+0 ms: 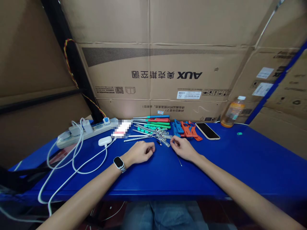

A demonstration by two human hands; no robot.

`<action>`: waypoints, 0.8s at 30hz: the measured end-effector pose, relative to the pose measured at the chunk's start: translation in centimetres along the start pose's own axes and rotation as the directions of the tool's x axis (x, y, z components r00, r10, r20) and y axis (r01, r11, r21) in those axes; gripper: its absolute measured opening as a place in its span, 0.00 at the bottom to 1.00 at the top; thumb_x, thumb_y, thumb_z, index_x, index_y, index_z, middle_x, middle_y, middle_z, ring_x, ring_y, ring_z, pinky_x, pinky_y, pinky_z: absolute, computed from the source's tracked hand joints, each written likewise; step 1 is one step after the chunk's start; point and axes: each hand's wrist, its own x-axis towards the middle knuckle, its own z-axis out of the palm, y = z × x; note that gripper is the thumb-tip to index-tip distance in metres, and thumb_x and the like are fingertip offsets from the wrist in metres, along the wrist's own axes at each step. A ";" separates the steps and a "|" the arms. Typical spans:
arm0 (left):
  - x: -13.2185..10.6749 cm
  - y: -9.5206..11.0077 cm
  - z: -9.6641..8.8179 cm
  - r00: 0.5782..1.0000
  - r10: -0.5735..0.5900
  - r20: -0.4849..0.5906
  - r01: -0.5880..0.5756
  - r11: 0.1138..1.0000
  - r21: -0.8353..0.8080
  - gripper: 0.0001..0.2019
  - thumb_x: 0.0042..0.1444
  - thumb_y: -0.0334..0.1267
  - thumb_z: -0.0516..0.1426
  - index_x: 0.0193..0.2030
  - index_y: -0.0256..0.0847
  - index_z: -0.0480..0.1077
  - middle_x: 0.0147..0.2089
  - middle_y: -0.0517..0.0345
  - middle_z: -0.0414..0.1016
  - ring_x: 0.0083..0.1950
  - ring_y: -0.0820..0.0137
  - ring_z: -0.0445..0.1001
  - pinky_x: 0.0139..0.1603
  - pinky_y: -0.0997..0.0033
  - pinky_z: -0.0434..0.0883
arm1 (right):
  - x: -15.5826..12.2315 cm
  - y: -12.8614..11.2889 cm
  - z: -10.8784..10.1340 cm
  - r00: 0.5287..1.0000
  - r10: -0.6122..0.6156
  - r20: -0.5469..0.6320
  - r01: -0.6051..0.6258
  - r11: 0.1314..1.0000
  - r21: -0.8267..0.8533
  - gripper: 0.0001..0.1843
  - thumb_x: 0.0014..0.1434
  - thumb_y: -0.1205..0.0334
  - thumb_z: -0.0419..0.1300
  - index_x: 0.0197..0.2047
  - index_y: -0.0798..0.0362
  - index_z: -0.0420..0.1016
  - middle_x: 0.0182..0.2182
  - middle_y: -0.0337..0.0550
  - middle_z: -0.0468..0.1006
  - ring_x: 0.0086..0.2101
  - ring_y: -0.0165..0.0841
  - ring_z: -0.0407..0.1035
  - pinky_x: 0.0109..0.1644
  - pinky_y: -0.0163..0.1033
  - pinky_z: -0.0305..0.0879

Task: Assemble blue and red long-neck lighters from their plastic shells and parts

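Note:
My left hand (143, 151), below a watch on the wrist, rests on the blue table with its fingers curled in; nothing shows in it. My right hand (182, 147) is closed in a pinch, and a thin metal rod (179, 160) runs out from its fingertips toward the table's front edge; its upper end is hidden by the hand. Between and just beyond the hands lies a pile of clear-handled screwdrivers (165, 140) with metal shafts. A small black piece (159, 143) lies near my left fingertips. Behind are tools with blue, red and green handles (159, 120).
Blue and orange plastic tools (185, 128), a phone (207, 131) and a drink bottle (233, 112) stand or lie to the right. At left are a power strip (96, 130), white cables (79, 159) and a white case (105, 141). Cardboard (148, 64) walls the back.

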 end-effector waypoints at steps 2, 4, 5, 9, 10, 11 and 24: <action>0.0 -0.1 0.0 1.000 0.000 -0.002 0.000 1.000 0.000 0.09 0.53 0.29 0.51 0.35 0.42 0.71 0.21 0.66 0.70 0.22 0.73 0.66 0.27 0.73 0.56 | 0.0 -0.1 0.0 1.000 0.005 0.001 -0.005 1.000 -0.004 0.05 0.60 0.62 0.54 0.33 0.50 0.68 0.17 0.31 0.63 0.20 0.28 0.59 0.27 0.33 0.49; 0.0 -0.1 -0.1 1.000 0.000 -0.005 0.000 1.000 0.000 0.09 0.53 0.29 0.51 0.35 0.42 0.71 0.21 0.66 0.70 0.22 0.73 0.66 0.27 0.73 0.56 | 0.0 -0.2 0.0 1.000 0.009 0.000 -0.009 1.000 -0.008 0.05 0.60 0.62 0.54 0.33 0.50 0.68 0.17 0.31 0.63 0.20 0.28 0.59 0.27 0.33 0.49; 0.0 0.0 -0.1 1.000 0.000 -0.005 0.000 1.000 -0.003 0.09 0.53 0.29 0.51 0.35 0.42 0.71 0.21 0.66 0.70 0.22 0.73 0.66 0.27 0.73 0.56 | 0.0 -0.2 0.1 1.000 0.010 -0.002 -0.010 1.000 -0.008 0.05 0.60 0.62 0.54 0.33 0.50 0.68 0.17 0.31 0.63 0.20 0.28 0.59 0.27 0.33 0.49; 0.0 0.1 -0.3 1.000 -0.004 0.008 0.004 1.000 -0.012 0.09 0.53 0.29 0.51 0.35 0.42 0.71 0.22 0.66 0.70 0.23 0.73 0.67 0.28 0.74 0.57 | 0.1 -0.2 0.0 1.000 0.008 -0.001 -0.008 1.000 -0.005 0.05 0.60 0.62 0.54 0.33 0.50 0.68 0.18 0.32 0.64 0.20 0.28 0.59 0.27 0.33 0.49; 0.0 0.1 -0.3 1.000 -0.005 0.012 0.005 1.000 -0.010 0.09 0.54 0.29 0.51 0.35 0.42 0.71 0.22 0.65 0.70 0.23 0.73 0.67 0.28 0.74 0.57 | 0.1 -0.2 0.0 1.000 0.009 -0.001 -0.009 1.000 -0.004 0.05 0.60 0.62 0.54 0.33 0.50 0.68 0.18 0.32 0.64 0.21 0.28 0.59 0.27 0.33 0.49; 0.0 0.1 -0.3 1.000 -0.006 0.015 0.006 1.000 -0.008 0.09 0.54 0.29 0.51 0.35 0.42 0.71 0.22 0.65 0.70 0.23 0.73 0.67 0.28 0.74 0.57 | 0.1 -0.3 0.0 1.000 0.011 -0.001 -0.011 1.000 -0.004 0.04 0.60 0.63 0.54 0.33 0.50 0.68 0.18 0.31 0.64 0.21 0.28 0.60 0.27 0.33 0.49; 0.0 0.2 -0.2 1.000 -0.021 0.021 0.021 1.000 0.000 0.09 0.53 0.29 0.52 0.35 0.42 0.72 0.21 0.65 0.71 0.23 0.72 0.66 0.28 0.74 0.57 | 0.2 -0.2 -0.1 1.000 0.006 -0.013 -0.005 1.000 0.024 0.04 0.60 0.63 0.54 0.33 0.50 0.68 0.18 0.30 0.62 0.20 0.27 0.58 0.27 0.33 0.50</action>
